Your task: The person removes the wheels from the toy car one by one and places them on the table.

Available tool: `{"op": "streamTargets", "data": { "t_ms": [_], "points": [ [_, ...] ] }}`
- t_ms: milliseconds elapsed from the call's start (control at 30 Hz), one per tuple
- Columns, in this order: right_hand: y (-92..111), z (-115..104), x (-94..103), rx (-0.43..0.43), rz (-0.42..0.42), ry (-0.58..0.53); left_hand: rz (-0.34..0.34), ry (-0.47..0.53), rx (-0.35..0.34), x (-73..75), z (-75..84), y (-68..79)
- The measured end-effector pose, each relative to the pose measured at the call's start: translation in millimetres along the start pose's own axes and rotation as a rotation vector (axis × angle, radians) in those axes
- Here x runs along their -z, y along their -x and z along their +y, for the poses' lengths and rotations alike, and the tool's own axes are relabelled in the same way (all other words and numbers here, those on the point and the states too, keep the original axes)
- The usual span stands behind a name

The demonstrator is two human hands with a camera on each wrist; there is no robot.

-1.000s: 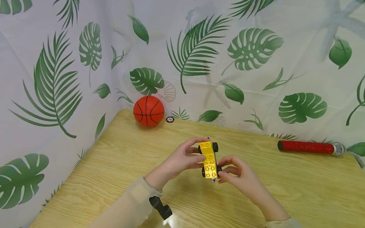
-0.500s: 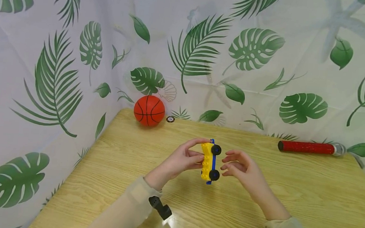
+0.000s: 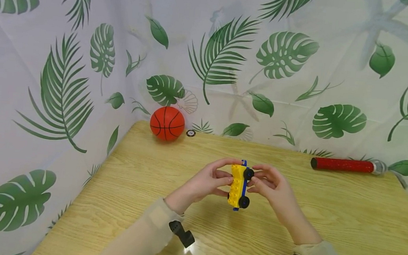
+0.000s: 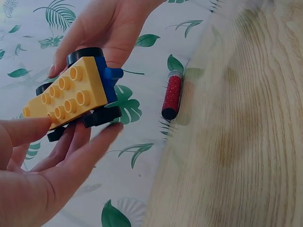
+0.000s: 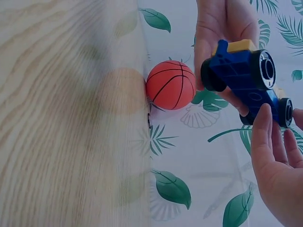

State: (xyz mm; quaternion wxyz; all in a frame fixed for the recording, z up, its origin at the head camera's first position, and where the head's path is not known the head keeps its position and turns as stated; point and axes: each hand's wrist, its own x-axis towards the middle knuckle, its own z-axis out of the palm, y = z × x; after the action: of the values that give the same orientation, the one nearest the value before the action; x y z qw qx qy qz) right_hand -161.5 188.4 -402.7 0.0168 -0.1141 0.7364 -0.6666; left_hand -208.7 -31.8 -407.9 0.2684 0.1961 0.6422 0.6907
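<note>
"Car (image 3: 236, 189): is it off the surface (image 3: 151, 167)?"

"Yes, raised above it, between both hands, not yet set down. The left hand (image 3: 205, 183) pinches it, thumb on the yellow studded top (image 4: 65, 90)."

"And the right hand (image 3: 274, 187)?"

"Fingers touch the smooth blue underside (image 5: 246, 75); whether they grip, I can't tell."

"Finished build?"

"Looks whole, I'd judge: hard, glossy plastic, blocky body, round black wheels (image 5: 263, 71)."

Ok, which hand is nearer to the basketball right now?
Left. In the head view, the left hand, below and to the right of the basketball, holds the yellow-and-blue toy car; the right hand is farther right, on the opposite side of the yellow-and-blue toy car.
</note>
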Motion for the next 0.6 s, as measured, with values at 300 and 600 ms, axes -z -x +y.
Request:
{"op": "streamTargets", "data": {
  "t_ms": [300, 600],
  "points": [
    [-0.7, -0.6, 0.1, -0.007, 0.015, -0.027, 0.007, -0.008, 0.027, -0.4, -2.5, 1.4],
    [-5.5, 1.3, -2.8, -0.03, 0.018, -0.023, 0.009, -0.006, 0.055, -4.9, -3.2, 0.4]
  ]
}}
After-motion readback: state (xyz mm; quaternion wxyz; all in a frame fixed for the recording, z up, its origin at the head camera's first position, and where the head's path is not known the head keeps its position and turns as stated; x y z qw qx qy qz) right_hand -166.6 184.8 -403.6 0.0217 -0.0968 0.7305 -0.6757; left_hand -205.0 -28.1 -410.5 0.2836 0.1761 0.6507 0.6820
